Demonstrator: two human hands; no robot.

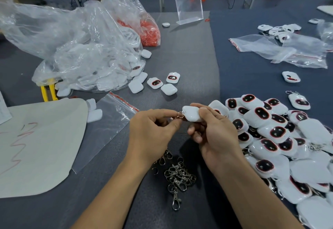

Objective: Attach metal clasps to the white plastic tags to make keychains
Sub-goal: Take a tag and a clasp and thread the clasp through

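Hands meet just above the middle of a grey table [189,57], seen from the head camera looking down. The right hand [214,135] pinches a white plastic tag [191,114] between thumb and curled fingers, its plain back turned up. The left hand [153,131] pinches a small metal ring [180,115] between thumb and forefinger, touching the tag's left corner. Whether the ring has passed through the tag cannot be told; the fingers cover the join and whatever hangs below the ring.

Between the forearms lies a tangled pile of metal swivel clasps [177,176], partly hidden under the left wrist. To the right, a big heap of white tags with black, red-rimmed windows [270,138] runs off the frame's edge. A few loose tags [155,83] lie farther back, beside a crumpled clear bag of tags [81,48]. Behind it sits a bag of red pieces [150,30], too blurred to name. A flat zip bag [108,126] and a white card with red scribbles [36,147] lie at left, near a yellow object [47,89] half buried under plastic. A clear acrylic stand [188,1] rises at the back, and more zip bags [288,52] lie far right.
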